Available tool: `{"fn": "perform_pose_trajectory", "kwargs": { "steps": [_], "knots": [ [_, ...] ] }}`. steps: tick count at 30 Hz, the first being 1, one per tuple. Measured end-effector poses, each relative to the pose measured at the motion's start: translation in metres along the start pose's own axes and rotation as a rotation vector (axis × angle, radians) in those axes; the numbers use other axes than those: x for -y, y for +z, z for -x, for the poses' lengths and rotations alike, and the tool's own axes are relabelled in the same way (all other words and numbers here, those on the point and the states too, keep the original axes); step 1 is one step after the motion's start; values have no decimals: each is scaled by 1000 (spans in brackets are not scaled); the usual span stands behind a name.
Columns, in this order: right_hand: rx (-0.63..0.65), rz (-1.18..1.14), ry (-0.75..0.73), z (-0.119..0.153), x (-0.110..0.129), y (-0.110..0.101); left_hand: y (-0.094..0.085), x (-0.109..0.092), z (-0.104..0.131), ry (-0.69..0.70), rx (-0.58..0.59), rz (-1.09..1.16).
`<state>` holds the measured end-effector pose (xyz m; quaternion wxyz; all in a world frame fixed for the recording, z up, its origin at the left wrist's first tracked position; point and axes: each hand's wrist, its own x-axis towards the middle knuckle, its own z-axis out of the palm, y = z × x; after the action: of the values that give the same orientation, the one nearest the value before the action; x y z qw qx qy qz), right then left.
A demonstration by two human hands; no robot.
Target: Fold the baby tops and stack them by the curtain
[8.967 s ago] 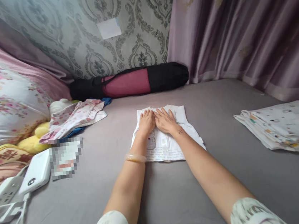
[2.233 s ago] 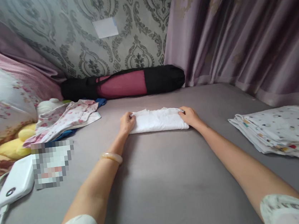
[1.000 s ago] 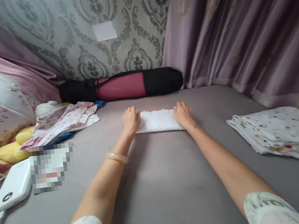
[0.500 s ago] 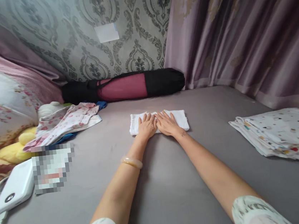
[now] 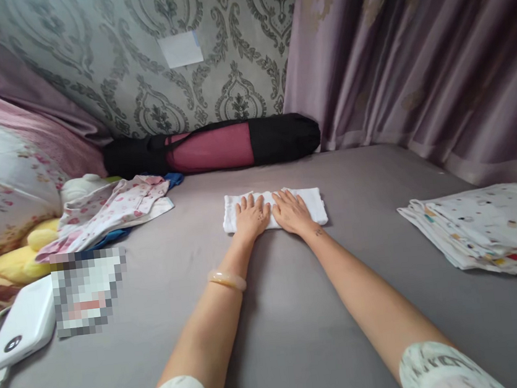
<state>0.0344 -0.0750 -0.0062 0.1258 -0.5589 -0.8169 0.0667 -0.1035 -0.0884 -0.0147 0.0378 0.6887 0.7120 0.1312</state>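
Observation:
A folded white cloth (image 5: 312,205) lies flat on the grey sheet (image 5: 191,258), its long side running left to right. My left hand (image 5: 252,217) rests palm down on its left half, fingers spread and pointing away from me. On the middle and right part of the cloth lies my right hand (image 5: 291,211), also flat with its fingers apart. A narrow gap separates the two hands. Neither one grips anything. The cloth's outer ends show on both sides, and the part under my palms is hidden.
A black and pink roll bag (image 5: 209,148) lies along the wall. Folded patterned cloths (image 5: 490,226) are stacked at the right. At the left are rumpled clothes (image 5: 115,210), a yellow plush (image 5: 18,262), a floral pillow (image 5: 0,180) and a white device with a cable (image 5: 23,320).
My hands have moved slightly apart on the cloth, where their fingertips were nearly touching before. The camera view has shifted a little.

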Motion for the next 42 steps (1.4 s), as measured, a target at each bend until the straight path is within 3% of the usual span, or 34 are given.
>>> {"fn": "perform_pose_trajectory", "kwargs": {
  "steps": [12, 26, 32, 42],
  "knots": [
    [-9, 39, 120, 2, -12, -1, -5, 16, 3, -85, -43, -18],
    [45, 30, 192, 5, -37, -7, -12, 52, 2, -82, 86, 52],
    [20, 16, 279, 7, -48, -9, -11, 66, -2, -107, 77, 86],
    [36, 21, 288, 8, -47, -14, -21, 62, 1, -141, 124, 66]
  ]
}}
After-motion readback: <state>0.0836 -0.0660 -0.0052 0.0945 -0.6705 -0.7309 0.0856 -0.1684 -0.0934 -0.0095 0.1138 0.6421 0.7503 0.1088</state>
